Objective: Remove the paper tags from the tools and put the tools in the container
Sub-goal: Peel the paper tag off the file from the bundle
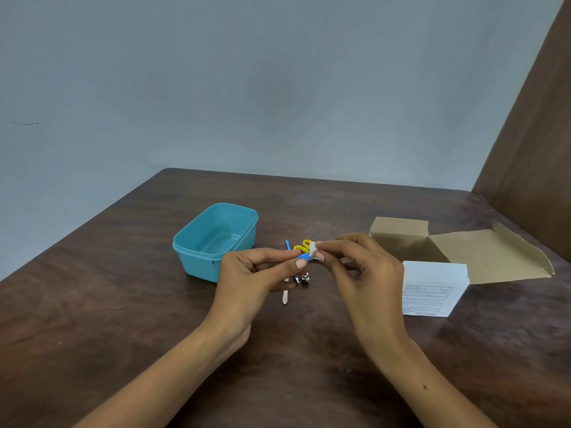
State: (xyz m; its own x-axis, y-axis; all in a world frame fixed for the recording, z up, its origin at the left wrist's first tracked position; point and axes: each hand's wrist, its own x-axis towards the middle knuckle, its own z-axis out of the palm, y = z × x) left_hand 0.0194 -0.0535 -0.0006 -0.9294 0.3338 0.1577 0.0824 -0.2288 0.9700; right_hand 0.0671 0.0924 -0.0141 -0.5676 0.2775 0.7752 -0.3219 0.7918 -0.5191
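Observation:
My left hand (pixel 256 273) pinches a small blue tool (pixel 302 257) between thumb and fingers above the table. My right hand (pixel 355 261) pinches a white paper tag (pixel 314 249) at the tool's end. Behind the hands lie yellow-handled scissors (pixel 304 244) and a thin blue stick (pixel 287 244). Below the hands a white-tipped file (pixel 285 298) and a metal nail clipper (pixel 305 277) lie on the table, partly hidden. The teal plastic container (pixel 197 261) stands open to the left, nothing visible in it.
An open cardboard box (pixel 432 267) with a white printed front and raised flap stands at the right. The brown wooden table (pixel 123 304) meets a grey wall at the back and a brown panel (pixel 540 149) at the far right.

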